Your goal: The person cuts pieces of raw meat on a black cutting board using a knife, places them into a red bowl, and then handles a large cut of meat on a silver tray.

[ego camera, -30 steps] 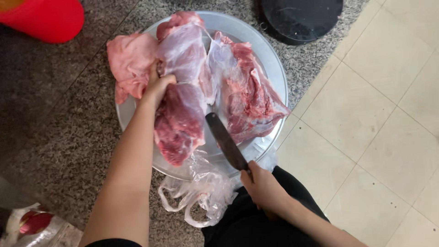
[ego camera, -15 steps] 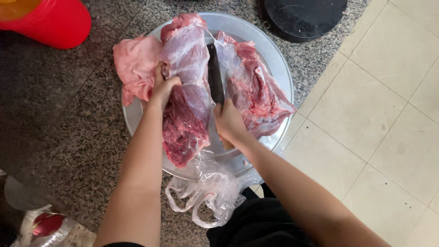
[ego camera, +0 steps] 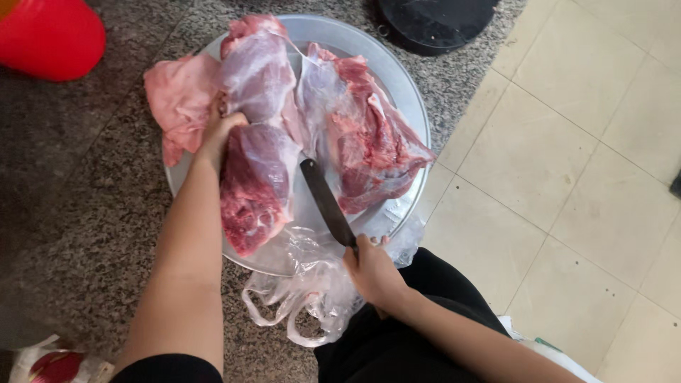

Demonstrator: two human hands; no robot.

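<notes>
Meat (ego camera: 259, 163) in round metal tray (ego camera: 408, 92)

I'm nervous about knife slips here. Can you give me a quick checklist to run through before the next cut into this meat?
1. Left hand grips the left piece of meat: ok.
2. Right hand closed on the knife handle: ok.
3. Blade tip in the gap between the pieces, clear of left fingers: ok.
4. Tray fully on the counter: not ok, its edge overhangs.
5. Plastic bag clear of the tray: not ok.
6. Blade sharpness: cannot tell.
</notes>
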